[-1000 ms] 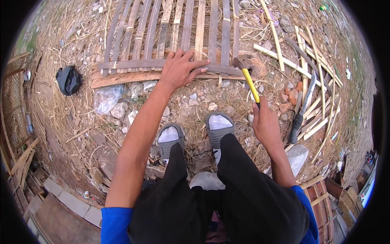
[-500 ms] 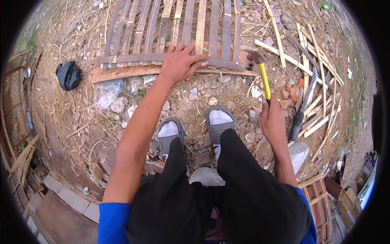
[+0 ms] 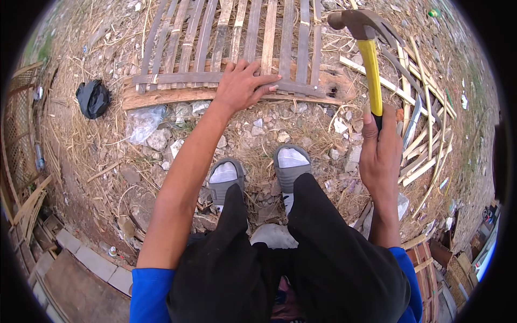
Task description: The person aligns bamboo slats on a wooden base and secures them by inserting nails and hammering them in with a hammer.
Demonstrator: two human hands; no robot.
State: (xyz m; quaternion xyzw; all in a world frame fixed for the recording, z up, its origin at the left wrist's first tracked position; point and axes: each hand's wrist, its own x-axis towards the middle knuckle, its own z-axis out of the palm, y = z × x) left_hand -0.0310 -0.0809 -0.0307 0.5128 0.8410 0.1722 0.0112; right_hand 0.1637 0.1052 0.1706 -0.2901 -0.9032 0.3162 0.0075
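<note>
The left hand lies flat with fingers spread on the slat panel, which lies on the ground. The right hand grips the yellow-handled hammer, raised upright above the panel's right end. A black bag lies at the left.

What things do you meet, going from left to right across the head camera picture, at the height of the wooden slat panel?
Black plastic bag → crumpled clear plastic sheet → left hand flat on the grey wooden slat panel → yellow-handled claw hammer in the right hand → loose pale wooden strips.
</note>
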